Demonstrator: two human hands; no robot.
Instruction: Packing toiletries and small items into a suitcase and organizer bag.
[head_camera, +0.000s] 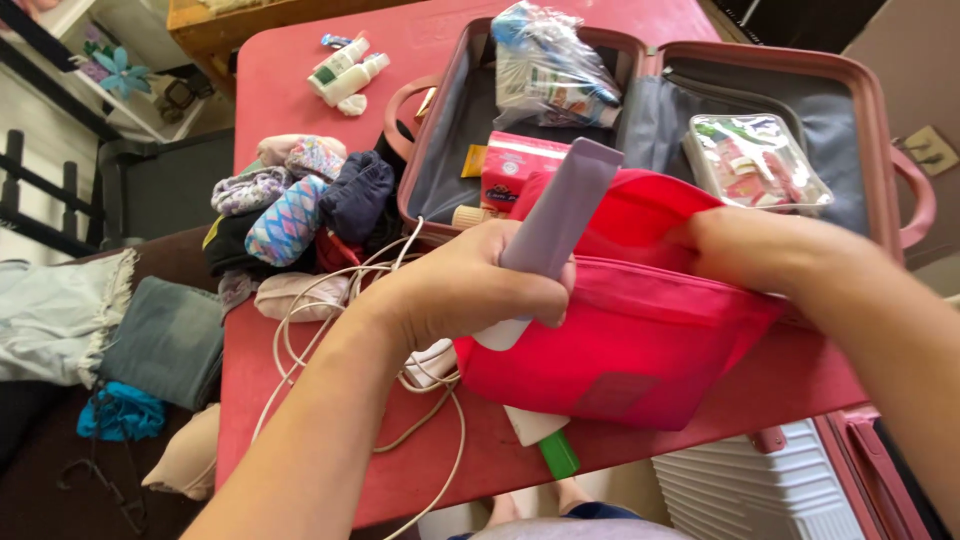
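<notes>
Hands meet over a red table (300, 90) in the head view, the only view there is. The left hand (470, 285) curls its fingers tightly around a lilac tube (555, 225), thumb pressed along the lower side; the tube points up and to the right, its flat end above the opening of a red pouch (630, 330), its white cap end below the hand. The right hand (750, 245) grips the upper edge of the pouch, fingers folded over the fabric and partly hidden inside it, so how far they spread cannot be told. The pouch lies on the near edge of the table, in front of an open pink suitcase (880, 150).

Inside the suitcase sit a red box (515, 165), a clear plastic bag of packets (545, 65) leaning against the back wall, and a clear zip case (755, 160) in the right half. A white bottle with a green cap (545, 440) pokes out from under the pouch. A tangled white cable (330, 300) lies beside the left wrist. Just behind it is a heap of rolled socks and underwear (300, 195). Two small white bottles (345, 70) lie at the far end of the table. Folded clothes (165, 335) lie off the table to the left.
</notes>
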